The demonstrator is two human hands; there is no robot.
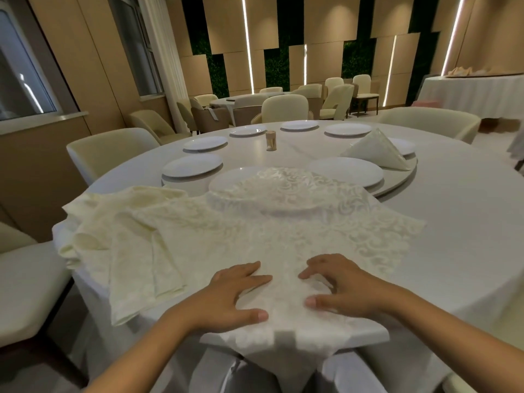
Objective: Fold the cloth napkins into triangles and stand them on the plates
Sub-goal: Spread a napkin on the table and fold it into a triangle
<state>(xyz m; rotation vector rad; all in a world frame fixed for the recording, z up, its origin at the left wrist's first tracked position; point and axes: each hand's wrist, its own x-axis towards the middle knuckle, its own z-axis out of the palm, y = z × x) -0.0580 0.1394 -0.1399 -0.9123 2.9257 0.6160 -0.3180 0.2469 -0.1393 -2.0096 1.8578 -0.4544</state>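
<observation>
Spreading stage: left hand and right hand pressed flat, fingers splayed, on the near corner of the open napkin (far edge draped over a plate). Next, probably: pinching 1 corner, folding diagonally.

the room is dimly and warmly lit. light is given by thin vertical strip lamps set in the panelled wall at the upper middle and upper right of the frame, where they are blown out to white. a paler glow is seen at the window in the upper left. soft glare is carried on the plates and the tabletop. faint shadows are cast under the hands at the lower centre. strong wide-angle bending is shown at the edges, so that the wall lines lean. the far chairs are rendered soft, and slight blur is noted at the right edge.
</observation>
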